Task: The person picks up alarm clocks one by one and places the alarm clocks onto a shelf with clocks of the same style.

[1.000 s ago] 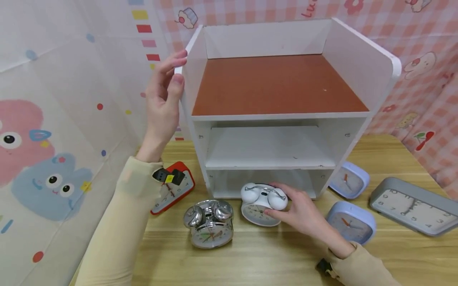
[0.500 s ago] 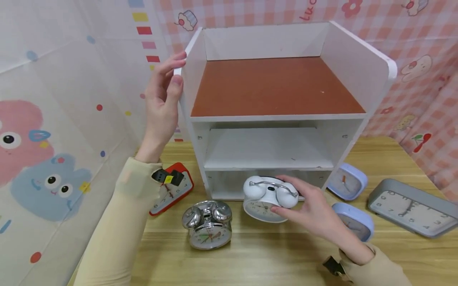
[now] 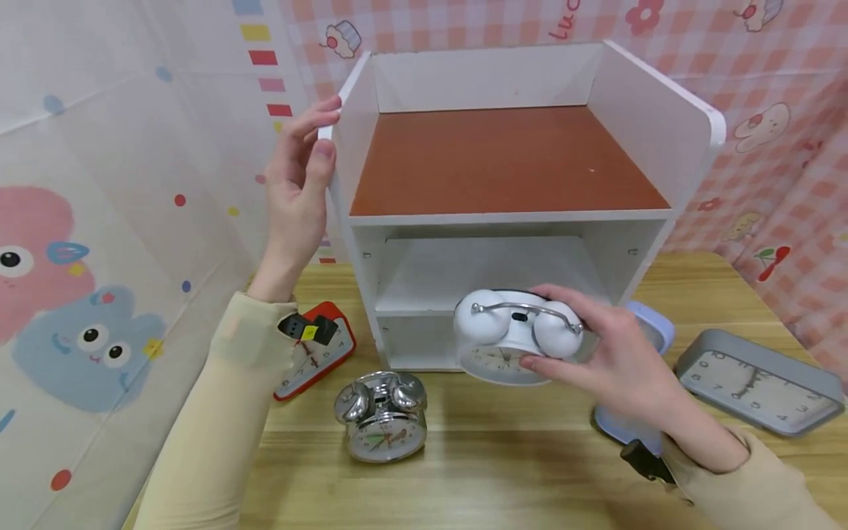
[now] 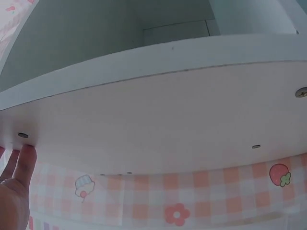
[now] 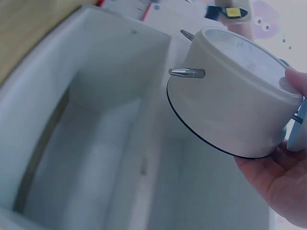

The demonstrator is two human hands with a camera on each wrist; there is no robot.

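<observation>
My right hand [image 3: 619,361] grips a white twin-bell alarm clock [image 3: 483,324], thumb at its face and fingers behind. The clock is raised off the table before the shelf unit's lower levels. In the right wrist view, the white clock [image 5: 225,96] shows its metal feet and round body. My left hand [image 3: 298,184] holds the front edge of the left side panel of the white shelf unit [image 3: 510,218], fingers bent at the upper corner. The left wrist view shows the fingers [image 4: 26,165] against the panel [image 4: 158,124]. A silver twin-bell clock [image 3: 384,419] stands on the table.
A red clock [image 3: 321,353] lies left of the unit, partly behind my left sleeve. To the right are a grey rectangular clock [image 3: 758,383] and two lavender clocks, one [image 3: 652,324] by the unit, another [image 3: 626,427] mostly behind my right hand. Patterned cloths hang behind.
My right hand has lifted the white alarm clock off the table, bringing it up and slightly right. The left hand keeps its place on the shelf unit.
</observation>
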